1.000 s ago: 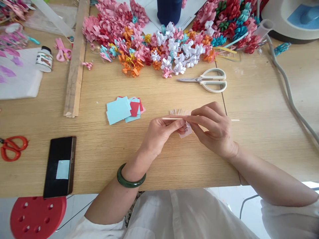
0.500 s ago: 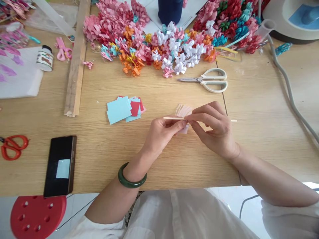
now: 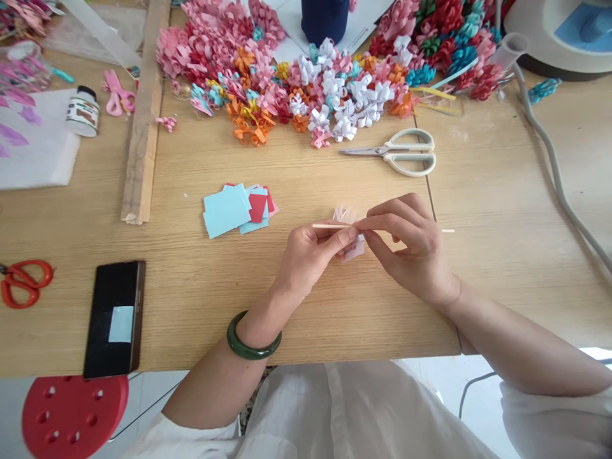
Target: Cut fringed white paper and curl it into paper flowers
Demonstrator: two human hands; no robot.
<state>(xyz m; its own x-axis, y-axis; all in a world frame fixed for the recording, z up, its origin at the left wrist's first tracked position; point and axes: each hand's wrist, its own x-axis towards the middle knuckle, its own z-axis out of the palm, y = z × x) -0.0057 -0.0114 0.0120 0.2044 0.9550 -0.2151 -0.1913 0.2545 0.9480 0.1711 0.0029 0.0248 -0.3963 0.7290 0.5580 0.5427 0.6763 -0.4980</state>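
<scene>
- Your left hand pinches the fringed paper above the worktop.
- Your right hand closes on the stick, running side to side.
- Paper sits nearer your left, fringe pointing away.

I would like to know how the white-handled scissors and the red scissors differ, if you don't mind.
The white-handled scissors show whole; the red scissors are cut off by the picture's left edge. The white-handled scissors lie beyond the hands, the red scissors beside the phone. Both lie on the table.
</scene>
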